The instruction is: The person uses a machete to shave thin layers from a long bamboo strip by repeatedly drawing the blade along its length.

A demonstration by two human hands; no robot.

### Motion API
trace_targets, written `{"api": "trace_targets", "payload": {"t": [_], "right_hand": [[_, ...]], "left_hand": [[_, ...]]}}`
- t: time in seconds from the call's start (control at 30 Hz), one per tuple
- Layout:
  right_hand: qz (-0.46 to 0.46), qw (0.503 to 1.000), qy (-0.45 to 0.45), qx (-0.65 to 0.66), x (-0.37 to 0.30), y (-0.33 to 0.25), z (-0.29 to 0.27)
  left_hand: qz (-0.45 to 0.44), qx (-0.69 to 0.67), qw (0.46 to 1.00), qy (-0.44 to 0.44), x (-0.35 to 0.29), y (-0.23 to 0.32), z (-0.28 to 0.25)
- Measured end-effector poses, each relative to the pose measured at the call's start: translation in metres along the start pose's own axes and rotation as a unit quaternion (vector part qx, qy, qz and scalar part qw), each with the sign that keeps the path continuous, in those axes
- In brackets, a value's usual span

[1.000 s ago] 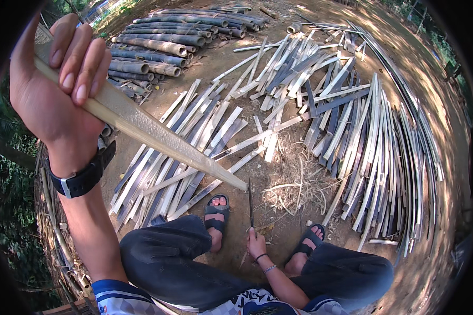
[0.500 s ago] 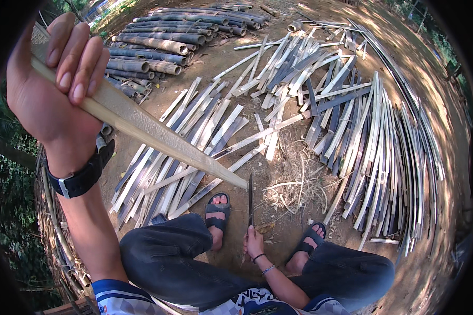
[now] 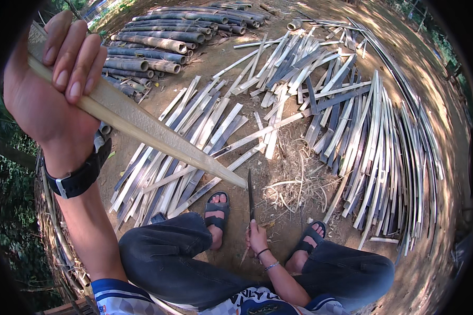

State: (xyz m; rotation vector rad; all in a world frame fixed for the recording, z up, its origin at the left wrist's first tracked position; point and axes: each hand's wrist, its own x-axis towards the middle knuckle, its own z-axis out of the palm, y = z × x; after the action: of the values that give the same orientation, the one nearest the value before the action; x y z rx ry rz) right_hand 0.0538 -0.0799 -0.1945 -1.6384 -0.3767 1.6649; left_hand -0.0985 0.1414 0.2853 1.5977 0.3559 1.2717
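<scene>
Raised at the upper left, my left hand is closed around a long pale bamboo strip, which slants down to the right toward the ground between my feet. Low in the middle, my right hand grips the handle of a knife with a long dark blade. The blade points up and away from me, its tip beside the strip's far end. Whether tip and strip touch, I cannot tell. The knife's handle is mostly hidden by my fingers.
Split bamboo strips lie in a left pile, a far pile and a long right pile. Whole bamboo poles are stacked at the far left. Curly shavings lie ahead of my sandalled feet.
My right hand has shifted slightly right and up, and the knife now leans a little left. My left hand has moved slightly left with the bamboo strip.
</scene>
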Motion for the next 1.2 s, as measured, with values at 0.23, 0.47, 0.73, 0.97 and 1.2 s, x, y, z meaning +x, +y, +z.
{"api": "trace_targets", "payload": {"t": [0.23,0.47,0.73,0.97,1.2], "right_hand": [[-0.219,0.970,0.020,0.101,-0.020,-0.040,0.005],[-0.012,1.000,-0.001,-0.029,-0.002,0.007,0.014],[-0.180,0.982,0.060,-0.009,-0.007,0.009,0.006],[-0.038,0.998,0.000,0.039,-0.017,0.008,0.013],[-0.193,0.977,0.040,0.080,-0.011,0.015,0.009]], "left_hand": [[0.004,0.017,1.000,0.026,-0.004,-0.001,-0.005],[0.015,0.024,0.999,0.029,-0.002,0.003,0.003],[0.009,0.010,0.999,0.030,-0.001,-0.002,0.004],[0.008,-0.001,1.000,0.028,-0.005,-0.001,0.009],[0.013,0.005,0.999,0.029,0.001,-0.006,0.011]]}}
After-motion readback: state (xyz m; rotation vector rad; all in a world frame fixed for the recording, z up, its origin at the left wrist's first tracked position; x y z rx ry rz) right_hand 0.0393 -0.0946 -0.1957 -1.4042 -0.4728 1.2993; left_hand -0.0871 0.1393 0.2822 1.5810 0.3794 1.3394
